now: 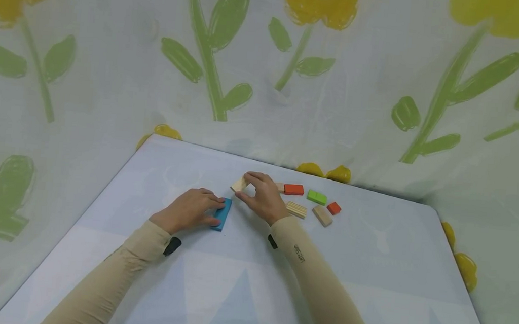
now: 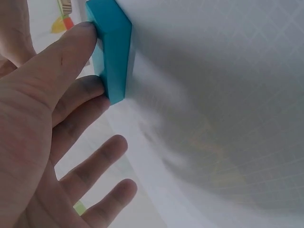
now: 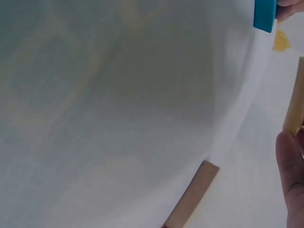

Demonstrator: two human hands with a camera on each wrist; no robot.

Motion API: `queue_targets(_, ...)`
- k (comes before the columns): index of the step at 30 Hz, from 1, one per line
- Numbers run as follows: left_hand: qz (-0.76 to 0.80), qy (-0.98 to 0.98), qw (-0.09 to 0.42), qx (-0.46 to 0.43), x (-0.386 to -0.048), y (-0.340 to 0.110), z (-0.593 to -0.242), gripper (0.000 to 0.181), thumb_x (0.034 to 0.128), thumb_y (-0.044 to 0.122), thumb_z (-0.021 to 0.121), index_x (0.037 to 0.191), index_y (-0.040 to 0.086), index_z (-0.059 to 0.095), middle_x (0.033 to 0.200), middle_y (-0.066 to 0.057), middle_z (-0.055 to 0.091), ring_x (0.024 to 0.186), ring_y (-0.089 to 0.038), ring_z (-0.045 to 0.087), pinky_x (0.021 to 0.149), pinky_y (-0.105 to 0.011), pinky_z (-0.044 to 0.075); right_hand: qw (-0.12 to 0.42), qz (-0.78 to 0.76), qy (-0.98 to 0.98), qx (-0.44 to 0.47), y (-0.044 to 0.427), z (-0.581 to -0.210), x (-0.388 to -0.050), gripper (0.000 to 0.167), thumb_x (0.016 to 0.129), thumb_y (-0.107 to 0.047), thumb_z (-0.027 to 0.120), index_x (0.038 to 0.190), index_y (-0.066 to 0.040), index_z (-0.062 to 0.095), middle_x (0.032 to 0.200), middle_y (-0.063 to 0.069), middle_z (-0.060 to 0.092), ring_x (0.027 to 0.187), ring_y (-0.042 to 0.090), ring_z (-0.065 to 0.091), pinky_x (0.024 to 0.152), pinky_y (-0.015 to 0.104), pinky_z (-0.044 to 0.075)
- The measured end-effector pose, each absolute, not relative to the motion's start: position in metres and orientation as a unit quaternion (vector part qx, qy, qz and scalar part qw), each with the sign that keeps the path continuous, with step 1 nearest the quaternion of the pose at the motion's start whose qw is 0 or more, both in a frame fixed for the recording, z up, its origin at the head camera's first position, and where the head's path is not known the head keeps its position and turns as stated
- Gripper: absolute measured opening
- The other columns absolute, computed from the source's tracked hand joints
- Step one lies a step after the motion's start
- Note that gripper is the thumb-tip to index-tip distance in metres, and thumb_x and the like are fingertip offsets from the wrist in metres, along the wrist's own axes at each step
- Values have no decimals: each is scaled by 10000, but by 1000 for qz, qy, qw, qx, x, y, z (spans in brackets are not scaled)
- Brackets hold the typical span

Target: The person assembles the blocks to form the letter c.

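A flat blue block [image 1: 222, 215] lies on the table, and my left hand [image 1: 191, 210] holds it between thumb and fingers. In the left wrist view, the thumb meets the blue block [image 2: 116, 52] near one end and two fingertips meet it near the other; two more fingers are spread away from it. My right hand [image 1: 263, 198] pinches a pale wooden block [image 1: 239, 184] just beyond the blue one. That wooden block [image 3: 295, 102] shows at the right edge of the right wrist view, with a fingertip at its lower end.
Right of my right hand lie a red block [image 1: 294, 189], a green block [image 1: 317, 197], a small red block [image 1: 334, 208], a plain wooden block [image 1: 322, 216] and a grooved wooden block [image 1: 296, 209]. Another wooden block [image 1: 280, 187] is partly hidden. A flower-printed curtain [image 1: 361, 88] hangs behind the table [image 1: 370, 262].
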State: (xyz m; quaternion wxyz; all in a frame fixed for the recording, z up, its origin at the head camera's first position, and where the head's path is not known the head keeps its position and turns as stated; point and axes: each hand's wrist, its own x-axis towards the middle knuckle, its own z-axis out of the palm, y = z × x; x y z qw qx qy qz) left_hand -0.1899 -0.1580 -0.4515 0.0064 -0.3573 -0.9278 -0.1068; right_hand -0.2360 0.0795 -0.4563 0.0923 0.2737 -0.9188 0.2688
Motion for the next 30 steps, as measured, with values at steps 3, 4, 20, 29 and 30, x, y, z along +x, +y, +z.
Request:
queue_targets(3,-109,-926,10,-361,-190,-157,-450,546,855,384,815,1253,24,715,1289,-94,688,1164,-307,648,1006,-467,521,93,259,-922,273,76,-459,-239,578,892,-367,797,1352,-51,645,1380,84,613,1285,240,553,1078,367,476)
queue_targets(4,-110,-926,11,-362,-190,-156,-450,548,855,384,814,1254,22,714,1292,-96,686,1164,-310,648,1003,-468,523,92,257,-923,271,75,-460,-240,578,894,-372,794,1349,-47,646,1376,85,616,1283,240,556,1079,366,475)
queue_targets(20,-114,-926,21,-358,-187,-160,-451,535,861,374,812,1254,24,715,1287,-100,689,1160,-318,651,994,-467,529,6,247,-939,239,63,-468,-248,469,913,-442,751,1286,-160,704,1345,39,645,1298,230,551,1100,399,456)
queue_targets(29,-115,-927,26,-356,-187,-159,-451,535,858,378,815,1247,25,719,1290,-92,688,1154,-308,656,986,-454,534,-18,232,-943,240,59,-469,-251,423,952,-423,712,1257,-129,717,1296,49,677,1264,240,582,1077,382,473)
queue_targets(30,-115,-928,25,-354,-186,-159,-451,539,858,383,813,1250,26,717,1296,-89,685,1159,-305,654,991,-453,532,-23,232,-942,239,59,-468,-251,406,968,-405,696,1261,-125,716,1298,53,676,1268,244,580,1082,385,469)
